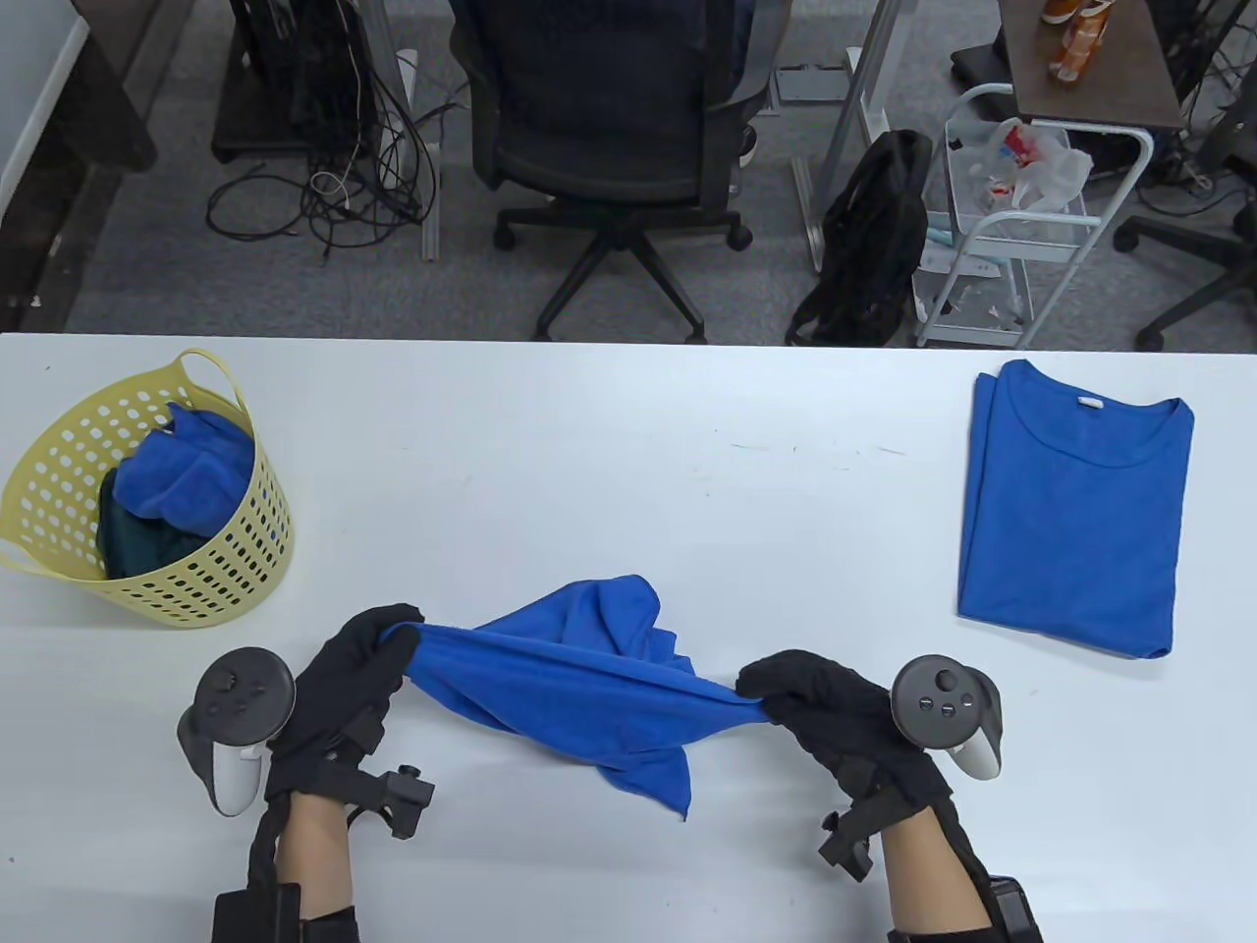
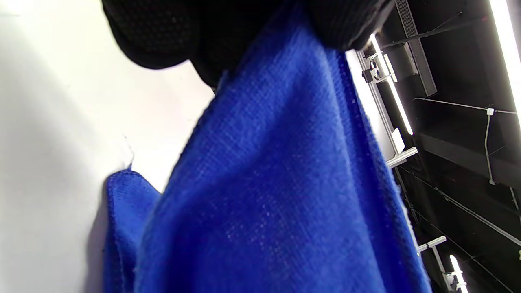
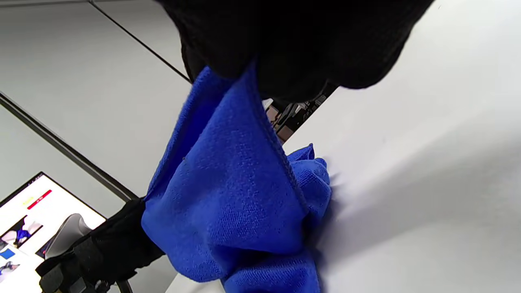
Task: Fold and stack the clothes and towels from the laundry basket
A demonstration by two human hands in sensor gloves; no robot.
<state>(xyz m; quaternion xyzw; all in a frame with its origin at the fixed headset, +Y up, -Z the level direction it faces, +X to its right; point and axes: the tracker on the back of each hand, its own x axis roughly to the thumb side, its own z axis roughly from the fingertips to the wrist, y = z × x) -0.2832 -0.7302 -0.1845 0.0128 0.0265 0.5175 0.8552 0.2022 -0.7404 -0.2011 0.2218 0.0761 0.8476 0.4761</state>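
I have the blue towel (image 1: 589, 678) stretched between both hands at the six o'clock edge of the worktop (image 1: 628, 471). My left hand (image 1: 349, 678) is clamped on one end at about seven o'clock and my right hand (image 1: 835, 717) is clamped on the other at about five. The middle sags and is bunched, with a loose flap trailing toward me onto the worktop.

What worries me is that I may be holding gathered fabric rather than true corners. Both wrist views show cloth bundled under the gloves, so if I lay it down like this I expect a twisted, uneven rectangle. The trailing flap could also fold under itself as the towel drops.

If I pull harder to flatten it, one end might slip out of a glove, since I cannot tell how deep either grip sits.

The folded blue shirt (image 1: 1075, 511) lies at three o'clock, well apart. The yellow basket (image 1: 59, 471), at nine o'clock, has more laundry inside.
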